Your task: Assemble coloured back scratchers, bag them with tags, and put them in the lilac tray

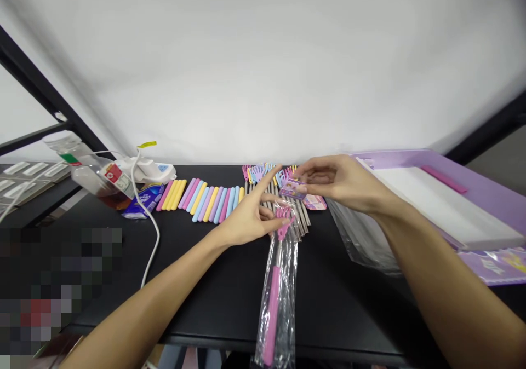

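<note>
My left hand (250,213) is closed on the top of a clear plastic sleeve, with thumb and fingers at the claw end of the pink back scratcher (273,303) inside it. The scratcher's pink handle points toward me, over the table's front edge. My right hand (337,183) pinches a small purple printed card (295,188) just above the sleeve's upper end. Behind both hands lie several claw heads with metal rods (304,215), coloured pink, yellow, blue and purple; my hands partly cover them. Pink printed cards (315,202) lie under my right hand.
Coloured handles (211,203) lie in a row at left, beside a blue packet (143,200), a bottle (94,174) and a power strip (158,171) with a white cable (150,221). Clear sleeves (361,235) and a purple box (485,194) occupy the right.
</note>
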Demonstrator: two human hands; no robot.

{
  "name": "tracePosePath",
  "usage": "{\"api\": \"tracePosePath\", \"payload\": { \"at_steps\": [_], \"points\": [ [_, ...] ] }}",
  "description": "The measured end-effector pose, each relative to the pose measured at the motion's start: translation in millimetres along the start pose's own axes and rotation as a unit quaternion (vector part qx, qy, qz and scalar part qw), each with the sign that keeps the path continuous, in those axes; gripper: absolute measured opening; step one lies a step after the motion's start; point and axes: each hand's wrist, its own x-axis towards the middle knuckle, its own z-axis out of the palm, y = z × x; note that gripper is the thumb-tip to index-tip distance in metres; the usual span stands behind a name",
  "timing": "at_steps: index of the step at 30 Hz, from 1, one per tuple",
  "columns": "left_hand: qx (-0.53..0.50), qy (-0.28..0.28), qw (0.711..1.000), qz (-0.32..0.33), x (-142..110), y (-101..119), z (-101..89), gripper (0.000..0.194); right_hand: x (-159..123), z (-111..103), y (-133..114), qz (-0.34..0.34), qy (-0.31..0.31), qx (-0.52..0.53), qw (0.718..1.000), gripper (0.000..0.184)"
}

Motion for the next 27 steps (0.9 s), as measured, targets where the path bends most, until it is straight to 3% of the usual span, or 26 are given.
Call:
{"api": "tracePosePath", "payload": {
  "at_steps": [8, 15, 27],
  "points": [
    [0.004, 0.016, 1.0, 0.012, 0, 0, -0.8, 0.101, 0, 6, 6, 0.021, 0.03, -0.006, 0.999, 0.025],
    [0.008, 0.017, 1.0, 0.014, -1, 4, -1.4, 0.103, 1, 13, 10, 0.055, 0.064, 0.07, 0.994, 0.031],
    [0.003, 0.02, 1.0, 0.007, -1, 4, -0.5, 0.105, 2, 18, 13, 0.047, 0.102, 0.111, 0.987, 0.033]
  ]
}}
